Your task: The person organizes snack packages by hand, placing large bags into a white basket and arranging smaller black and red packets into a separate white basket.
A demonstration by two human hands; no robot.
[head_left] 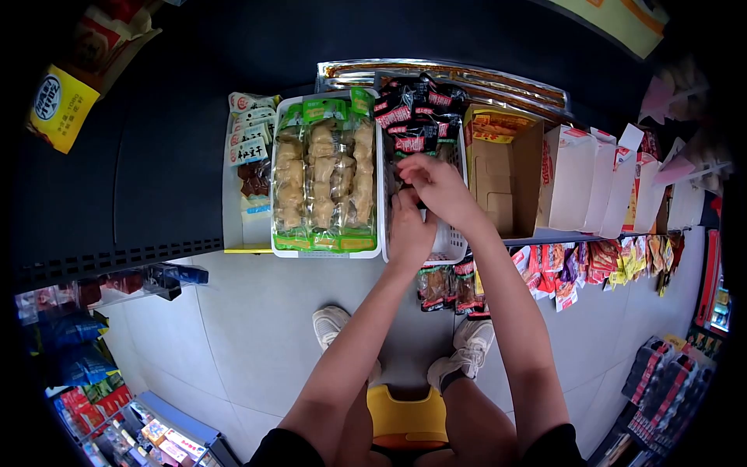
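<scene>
A white plastic basket (449,253) stands on the shelf in front of me, with black snack packets (416,109) with red and white print heaped in its back half. Both hands are inside its front part. My left hand (411,229) is lower, its fingers curled against the basket's left side. Just above it my right hand (437,185) reaches leftward with bent fingers drawn together. A dark packet edge shows near the fingertips, but what either hand grips is hidden. Left of them is a white basket (327,254) of clear, green-edged packs (320,175) with pale brown pieces.
A box of small pouches (249,148) sits at the far left of the shelf. Right of my hands stand an open brown carton (498,183) and several white boxes (572,179). Packets hang below the shelf edge (545,272). A yellow stool (408,420) is under me.
</scene>
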